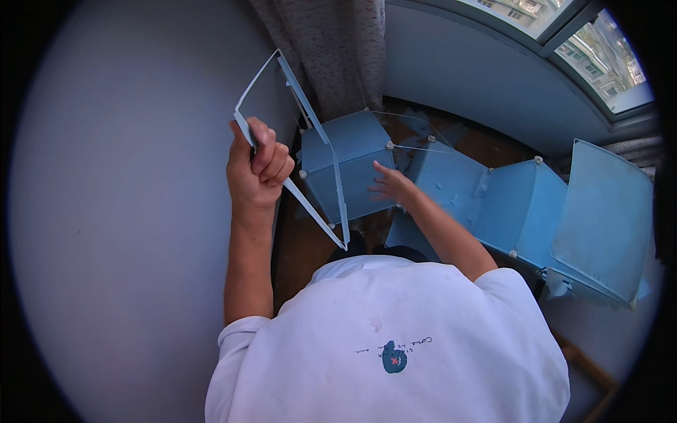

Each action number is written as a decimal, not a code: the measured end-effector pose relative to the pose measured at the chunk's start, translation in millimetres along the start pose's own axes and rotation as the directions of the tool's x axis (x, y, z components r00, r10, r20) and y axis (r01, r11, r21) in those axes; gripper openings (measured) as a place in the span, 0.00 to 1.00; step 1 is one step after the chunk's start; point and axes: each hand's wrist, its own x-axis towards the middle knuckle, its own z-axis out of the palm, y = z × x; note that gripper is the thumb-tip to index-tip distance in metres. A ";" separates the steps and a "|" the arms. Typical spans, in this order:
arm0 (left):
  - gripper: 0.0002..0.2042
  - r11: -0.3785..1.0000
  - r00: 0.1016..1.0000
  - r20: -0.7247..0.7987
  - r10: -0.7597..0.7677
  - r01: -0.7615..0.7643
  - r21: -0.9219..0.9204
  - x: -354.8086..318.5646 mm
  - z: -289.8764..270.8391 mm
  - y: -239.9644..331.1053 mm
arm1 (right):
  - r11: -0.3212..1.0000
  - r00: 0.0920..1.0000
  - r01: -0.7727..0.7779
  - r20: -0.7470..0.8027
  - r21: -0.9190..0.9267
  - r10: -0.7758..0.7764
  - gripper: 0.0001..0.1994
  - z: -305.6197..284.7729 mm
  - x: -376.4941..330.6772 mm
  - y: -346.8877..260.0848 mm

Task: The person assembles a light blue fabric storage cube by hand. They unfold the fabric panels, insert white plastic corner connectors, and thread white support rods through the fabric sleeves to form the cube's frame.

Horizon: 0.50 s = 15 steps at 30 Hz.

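My left hand [259,166] is raised and closed around one side of a thin white rectangular frame [310,206]. The frame is tilted and its middle is open. A light blue strip [303,99] of panel runs along its far side. My right hand [391,186] holds nothing, its fingers spread and slightly blurred. It hovers in front of a cube of light blue panels [345,144], which stands on the floor with pale connectors at its corners.
More joined blue panels [504,208] extend to the right, ending in an upright panel [603,211]. Blue broken scraps [451,132] lie on the brown floor. A wall [127,176] rises close on the left. A patterned curtain [324,56] hangs behind; a window [599,63] is at upper right.
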 end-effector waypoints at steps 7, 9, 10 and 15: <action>0.21 0.978 0.998 -0.014 0.058 -0.059 -0.200 -9.5 -18.4 -5.9 | 0.974 0.883 0.100 0.470 -0.204 0.008 0.37 66.4 -21.3 23.2; 0.19 0.980 0.986 -0.107 0.129 -0.143 -0.137 -15.1 -20.0 -8.8 | 0.892 0.870 0.254 0.491 -0.374 -0.042 0.34 71.0 -45.0 18.6; 0.18 0.978 0.975 -0.150 0.164 -0.180 -0.103 -17.3 -21.0 -10.8 | 0.850 0.847 0.317 0.529 -0.421 -0.053 0.32 69.9 -55.1 17.4; 0.13 0.969 0.799 -0.565 0.205 -0.084 0.233 -21.9 -31.5 -18.1 | 0.944 0.690 0.252 0.723 -0.214 -0.020 0.22 56.2 -109.2 18.4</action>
